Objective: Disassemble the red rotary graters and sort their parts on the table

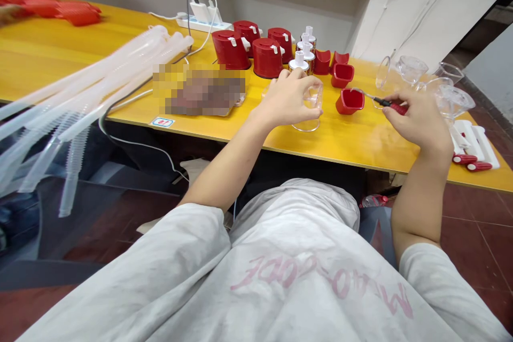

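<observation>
My left hand (290, 93) is closed around a clear plastic cup-like piece (316, 97) just above the yellow table, its round rim showing below my fingers. In my right hand (420, 117) is a slim tool with a red-and-black handle (395, 106) and a thin, bent metal tip, pointing left. That tip is over a small red cup (350, 102) standing between my hands. Another red cup (342, 75) is just behind it.
Red housings (267, 59) and white-topped cylinders (299, 62) line the back. Clear plastic parts (452, 99) and white pieces with red ends (476, 144) lie at right. Translucent tubes (120, 77) overhang the left front edge. A power strip (204, 23) with cables is behind.
</observation>
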The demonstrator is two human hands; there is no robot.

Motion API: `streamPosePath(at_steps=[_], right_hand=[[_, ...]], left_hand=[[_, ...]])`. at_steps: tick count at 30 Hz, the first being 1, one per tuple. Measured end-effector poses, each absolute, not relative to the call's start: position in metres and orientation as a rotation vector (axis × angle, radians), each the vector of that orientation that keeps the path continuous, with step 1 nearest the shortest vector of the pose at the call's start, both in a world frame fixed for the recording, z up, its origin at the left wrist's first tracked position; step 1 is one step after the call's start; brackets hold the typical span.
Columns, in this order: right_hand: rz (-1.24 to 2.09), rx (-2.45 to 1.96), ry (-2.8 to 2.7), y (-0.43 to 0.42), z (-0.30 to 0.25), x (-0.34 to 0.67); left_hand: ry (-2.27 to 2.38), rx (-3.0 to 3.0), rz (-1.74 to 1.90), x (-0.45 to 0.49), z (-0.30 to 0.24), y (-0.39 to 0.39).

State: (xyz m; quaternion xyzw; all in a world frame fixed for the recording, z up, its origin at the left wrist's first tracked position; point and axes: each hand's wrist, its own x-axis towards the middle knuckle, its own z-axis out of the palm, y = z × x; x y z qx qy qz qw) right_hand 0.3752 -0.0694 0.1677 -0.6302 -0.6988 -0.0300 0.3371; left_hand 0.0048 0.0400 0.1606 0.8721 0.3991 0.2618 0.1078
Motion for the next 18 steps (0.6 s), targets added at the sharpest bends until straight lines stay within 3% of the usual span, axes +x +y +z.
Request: streamPosePath(at_steps=[18], right_hand=[[-0.202,-1.716,-1.792,-0.073,0.177,0.361]], left_hand=[[1.208,2.542,0.734,0.007,0.164,0.038]])
